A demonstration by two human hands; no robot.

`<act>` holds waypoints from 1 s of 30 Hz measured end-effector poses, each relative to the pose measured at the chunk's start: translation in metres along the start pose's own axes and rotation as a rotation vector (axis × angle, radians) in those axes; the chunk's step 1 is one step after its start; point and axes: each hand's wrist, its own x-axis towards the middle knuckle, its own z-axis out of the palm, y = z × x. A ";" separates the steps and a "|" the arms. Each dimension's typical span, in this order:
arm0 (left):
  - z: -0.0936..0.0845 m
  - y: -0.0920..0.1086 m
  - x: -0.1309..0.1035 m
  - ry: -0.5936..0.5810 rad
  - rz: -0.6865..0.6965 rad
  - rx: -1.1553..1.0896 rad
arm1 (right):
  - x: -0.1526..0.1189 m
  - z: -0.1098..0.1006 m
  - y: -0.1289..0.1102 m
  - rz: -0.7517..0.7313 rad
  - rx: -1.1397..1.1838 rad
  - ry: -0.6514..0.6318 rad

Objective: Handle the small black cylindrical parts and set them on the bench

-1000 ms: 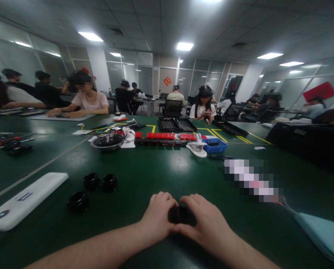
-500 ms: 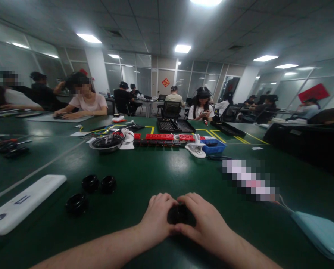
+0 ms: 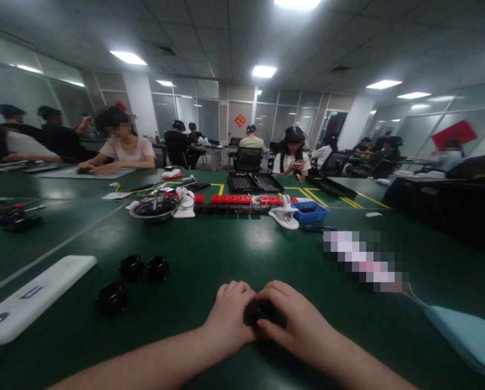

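Observation:
Between my two hands, low in the middle of the head view, is a black round part (image 3: pixel 262 311), partly hidden by my fingers. My left hand (image 3: pixel 231 313) is curled round its left side. My right hand (image 3: pixel 297 314) wraps its right side, with the thumb along the near edge and the fingers over the far edge. Three similar black round parts lie on the green table to the left: one in front (image 3: pixel 111 297) and two just behind it, one at the left (image 3: pixel 131 267) and one at the right (image 3: pixel 157 268).
A long white device (image 3: pixel 43 298) lies at the left. Farther back are a metal bowl (image 3: pixel 153 210), red blocks (image 3: pixel 231 199), a white clamp (image 3: pixel 285 212) and a blue basket (image 3: pixel 310 212). A light blue pouch (image 3: pixel 465 336) lies at the right. People sit beyond.
More of the black round part shows between my hands. My right thumb has shifted slightly up and right; both hands otherwise stay in nearly the same place.

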 end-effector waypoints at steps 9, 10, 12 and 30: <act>0.000 -0.003 0.000 -0.017 -0.013 -0.035 | 0.001 -0.005 0.000 0.112 0.010 0.053; 0.000 -0.002 0.000 -0.024 -0.018 -0.030 | 0.002 -0.003 0.002 0.142 -0.016 0.055; -0.002 0.000 0.000 -0.033 -0.024 -0.016 | 0.004 -0.001 0.006 0.159 -0.058 0.036; 0.002 -0.004 -0.001 -0.012 0.002 0.000 | -0.001 -0.001 0.001 0.055 -0.043 -0.030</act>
